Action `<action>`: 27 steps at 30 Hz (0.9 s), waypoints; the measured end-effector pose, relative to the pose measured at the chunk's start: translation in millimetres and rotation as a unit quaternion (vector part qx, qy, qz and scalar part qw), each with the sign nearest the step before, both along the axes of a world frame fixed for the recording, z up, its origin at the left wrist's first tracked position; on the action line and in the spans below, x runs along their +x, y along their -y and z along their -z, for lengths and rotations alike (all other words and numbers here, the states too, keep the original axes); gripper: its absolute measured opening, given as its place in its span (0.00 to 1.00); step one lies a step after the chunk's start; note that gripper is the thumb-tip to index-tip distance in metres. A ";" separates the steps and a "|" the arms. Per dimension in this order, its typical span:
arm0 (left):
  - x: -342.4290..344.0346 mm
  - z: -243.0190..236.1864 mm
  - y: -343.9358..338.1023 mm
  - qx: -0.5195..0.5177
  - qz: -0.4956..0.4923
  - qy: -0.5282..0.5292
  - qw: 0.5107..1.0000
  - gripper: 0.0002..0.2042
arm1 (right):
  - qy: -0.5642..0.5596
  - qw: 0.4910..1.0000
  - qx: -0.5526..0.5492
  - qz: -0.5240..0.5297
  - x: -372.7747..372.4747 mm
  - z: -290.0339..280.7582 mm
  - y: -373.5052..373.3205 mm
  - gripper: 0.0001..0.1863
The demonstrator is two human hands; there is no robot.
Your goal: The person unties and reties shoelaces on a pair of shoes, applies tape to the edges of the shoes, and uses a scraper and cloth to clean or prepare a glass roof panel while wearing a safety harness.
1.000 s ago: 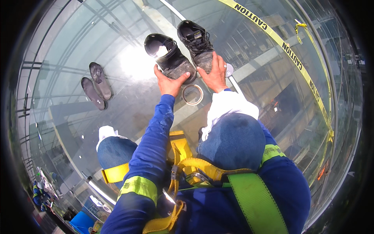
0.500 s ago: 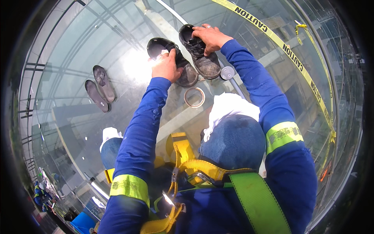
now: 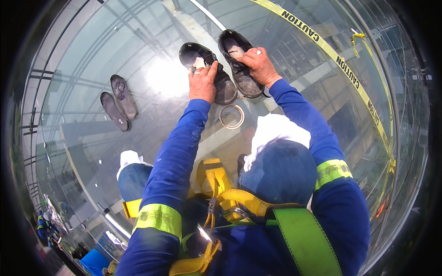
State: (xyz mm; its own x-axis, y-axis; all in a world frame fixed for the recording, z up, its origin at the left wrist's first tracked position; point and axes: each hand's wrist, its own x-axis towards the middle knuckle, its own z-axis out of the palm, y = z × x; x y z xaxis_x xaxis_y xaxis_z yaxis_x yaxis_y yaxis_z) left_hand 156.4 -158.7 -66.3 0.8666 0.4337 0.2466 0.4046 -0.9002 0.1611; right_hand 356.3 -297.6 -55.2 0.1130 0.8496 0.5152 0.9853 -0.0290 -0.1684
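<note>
Two worn black shoes stand side by side on the glass floor ahead of me. My left hand (image 3: 202, 83) grips the rim of the left shoe (image 3: 224, 91), with something white showing inside its opening. My right hand (image 3: 260, 65) holds the right shoe (image 3: 249, 85) at its opening, fingers curled over the tongue. Both blue sleeves with yellow reflective bands reach forward from below. A roll of tape (image 3: 231, 116) lies flat on the glass just behind the shoes, near my wrists.
Two dark insoles (image 3: 118, 100) lie on the glass to the left. A white cloth (image 3: 276, 131) rests on my right knee. Yellow warning tape (image 3: 357, 80) runs diagonally at the right. A yellow harness (image 3: 221, 193) with a green strap crosses my lap.
Both hands have slid forward along the shoes, from their near ends up to the openings. My right arm has stretched out further. The shoes have shifted slightly.
</note>
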 end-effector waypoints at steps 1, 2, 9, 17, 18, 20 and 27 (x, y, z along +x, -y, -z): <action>1.1 0.6 -1.1 0.004 0.001 0.021 1.000 0.28 | -0.006 1.000 0.026 -0.001 -0.7 1.2 -1.5 0.21; 1.7 -0.8 3.5 0.005 0.004 0.041 0.999 0.27 | -0.007 1.000 0.023 0.000 0.5 1.5 -1.8 0.21; -9.4 -38.8 7.9 -0.149 -0.107 0.109 0.977 0.27 | -0.061 0.994 -0.091 0.016 3.8 -27.2 -6.7 0.29; -86.4 -12.5 -100.6 -0.039 -0.329 0.302 0.894 0.17 | -0.055 0.997 -0.052 0.035 -2.9 -60.0 10.9 0.37; -113.4 -4.2 -126.0 -0.026 -0.438 0.229 0.869 0.20 | -0.054 0.998 -0.016 0.034 -5.8 -66.2 14.4 0.32; -156.1 7.2 -156.9 -0.098 -0.571 0.073 0.812 0.27 | -0.071 0.995 0.011 0.063 -4.3 -68.3 36.3 0.29; -240.2 87.8 -177.2 -0.205 -0.497 -0.196 0.820 0.33 | -0.162 0.972 0.098 0.141 -43.8 -40.6 90.0 0.11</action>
